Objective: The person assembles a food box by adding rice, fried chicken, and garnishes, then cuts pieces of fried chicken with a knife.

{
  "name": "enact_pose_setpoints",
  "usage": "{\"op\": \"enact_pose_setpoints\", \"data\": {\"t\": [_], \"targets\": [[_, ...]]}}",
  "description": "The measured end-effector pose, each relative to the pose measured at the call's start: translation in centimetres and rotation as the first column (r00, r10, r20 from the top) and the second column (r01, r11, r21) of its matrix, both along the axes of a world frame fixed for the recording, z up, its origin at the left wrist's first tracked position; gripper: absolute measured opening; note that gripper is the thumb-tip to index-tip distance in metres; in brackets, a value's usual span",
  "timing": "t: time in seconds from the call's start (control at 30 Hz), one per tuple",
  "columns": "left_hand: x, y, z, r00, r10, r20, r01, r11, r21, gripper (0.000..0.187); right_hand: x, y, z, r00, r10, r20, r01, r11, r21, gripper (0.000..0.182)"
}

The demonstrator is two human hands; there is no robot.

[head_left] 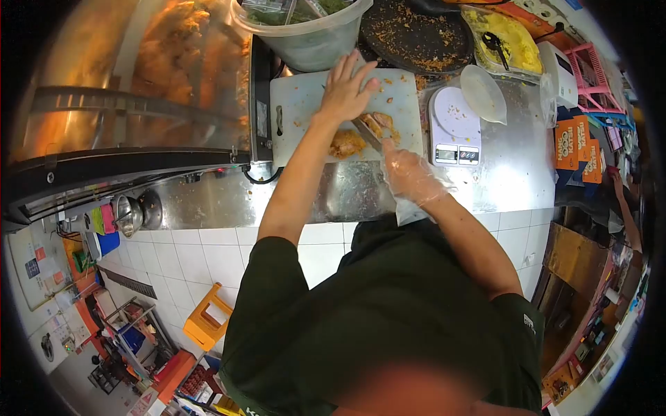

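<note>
My right hand (411,173), in a clear plastic glove, is closed on the handle of a knife. The knife's blade (368,133) slants up and left over the white cutting board (295,93), between pieces of breaded fried cutlet. One cutlet piece (346,143) lies left of the blade, and cut slices (380,123) lie to its right. My bare left hand (345,91) is palm down with fingers spread, over the far part of the blade, which it hides. Crumbs are scattered on the board.
A white tub (305,38) stands behind the board, beside a dark crumb-covered tray (420,35). To the right are a kitchen scale (455,125), a translucent bowl (483,95) and a yellow-filled container (517,45). A lit glass display case (152,83) borders the left. Another person's arm (626,211) shows far right.
</note>
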State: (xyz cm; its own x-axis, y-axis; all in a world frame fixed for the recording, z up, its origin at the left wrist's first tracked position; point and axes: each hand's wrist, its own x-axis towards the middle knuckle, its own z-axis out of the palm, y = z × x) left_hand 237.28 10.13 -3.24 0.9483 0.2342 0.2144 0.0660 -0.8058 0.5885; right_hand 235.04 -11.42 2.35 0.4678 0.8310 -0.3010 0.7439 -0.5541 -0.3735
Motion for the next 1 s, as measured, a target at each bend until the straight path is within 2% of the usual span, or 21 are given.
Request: {"op": "enact_pose_setpoints", "data": {"t": [0.07,0.1,0.17,0.2,0.27,0.3,0.37,0.4,0.47,0.5,0.57,0.6,0.63,0.7,0.77,0.8,0.87,0.9,0.97,1.0], "targets": [[-1.5,0.5,1.6,0.999,-0.035,0.025,0.034,0.998,0.047,0.048,-1.4,0.2,-1.0,0.992,0.037,0.124,-0.036,0.999,-0.008,0.029],[-1.6,0.9,0.5,0.999,-0.037,0.032,0.035,0.998,0.052,0.048,-1.7,0.9,-2.2,0.991,0.035,0.132,-0.035,0.999,-0.004,0.029],[-3.0,0.8,-1.4,1.0,0.013,0.021,-0.016,0.986,0.169,0.048,-2.2,2.3,-3.8,1.0,-0.025,0.019,0.026,0.995,-0.093,0.023],[-1.8,1.6,-1.3,0.999,0.016,0.043,-0.023,0.983,0.182,0.048,-0.8,3.0,-3.9,0.999,-0.022,0.04,0.025,0.997,-0.079,0.023],[-2.5,1.3,-1.8,0.995,-0.001,-0.097,0.017,0.986,0.165,0.049,-1.3,2.2,-4.1,1.0,0.006,0.023,-0.007,1.0,0.025,0.017],[-1.4,2.0,-1.2,0.997,0.007,-0.071,0.006,0.983,0.185,0.049,-0.1,2.6,-3.8,0.999,0.012,0.049,-0.014,0.999,0.044,0.017],[-1.6,2.3,-1.3,0.989,0.016,-0.144,-0.008,0.998,0.06,0.05,0.2,2.3,-3.8,0.979,0.058,0.197,-0.076,0.993,0.086,0.016],[-1.7,2.4,-0.4,0.989,0.019,-0.148,-0.011,0.998,0.058,0.05,0.0,2.5,-2.3,0.979,0.061,0.192,-0.079,0.993,0.085,0.016],[-1.4,3.0,1.5,0.999,0.021,-0.032,-0.022,1.0,-0.02,0.05,0.1,2.8,0.5,0.988,0.041,0.15,-0.063,0.988,0.144,0.015],[-2.3,2.9,2.3,0.999,0.025,-0.035,-0.025,0.999,-0.026,0.05,-0.6,2.9,0.4,0.988,0.046,0.146,-0.066,0.988,0.138,0.015],[-4.1,2.8,3.8,0.997,0.014,0.08,-0.018,0.998,0.058,0.049,-2.0,3.4,0.2,0.997,0.024,0.079,-0.028,0.999,0.043,0.018],[-4.1,3.0,2.2,0.996,0.013,0.086,-0.018,0.998,0.061,0.049,-2.2,4.0,-1.3,0.996,0.023,0.085,-0.027,0.999,0.045,0.018],[-5.4,2.3,-0.3,0.995,0.059,0.082,-0.07,0.988,0.139,0.047,-3.3,4.1,-3.6,0.998,0.019,0.055,-0.019,1.0,0.004,0.019],[-4.1,3.1,-0.2,0.985,0.109,0.13,-0.138,0.961,0.24,0.046,-1.4,5.8,-3.9,0.997,0.02,0.071,-0.02,1.0,-0.008,0.02],[-5.1,2.3,-1.1,0.998,0.057,-0.013,-0.053,0.981,0.188,0.045,-2.3,4.2,-4.3,0.994,0.074,0.085,-0.081,0.994,0.079,0.021],[-4.3,2.7,-0.8,0.998,0.065,0.019,-0.067,0.976,0.205,0.045,-1.3,4.3,-4.5,0.99,0.08,0.117,-0.092,0.991,0.096,0.021],[-4.6,2.3,-1.0,0.984,0.133,0.116,-0.131,0.991,-0.031,0.048,-0.8,2.8,-5.3,0.998,0.06,-0.03,-0.055,0.986,0.155,0.026],[-5.2,2.0,0.3,0.983,0.135,0.122,-0.133,0.991,-0.029,0.048,-0.5,1.8,-4.0,0.998,0.062,-0.024,-0.058,0.986,0.157,0.026],[-8.0,1.1,2.3,0.842,0.25,0.479,-0.143,0.958,-0.25,0.054,-0.2,-1.3,-1.4,0.961,0.053,-0.272,-0.013,0.989,0.145,0.032],[-9.9,0.3,2.7,0.844,0.258,0.47,-0.148,0.955,-0.258,0.054,-0.2,-3.0,-1.1,0.959,0.054,-0.28,-0.016,0.991,0.136,0.032]]}}
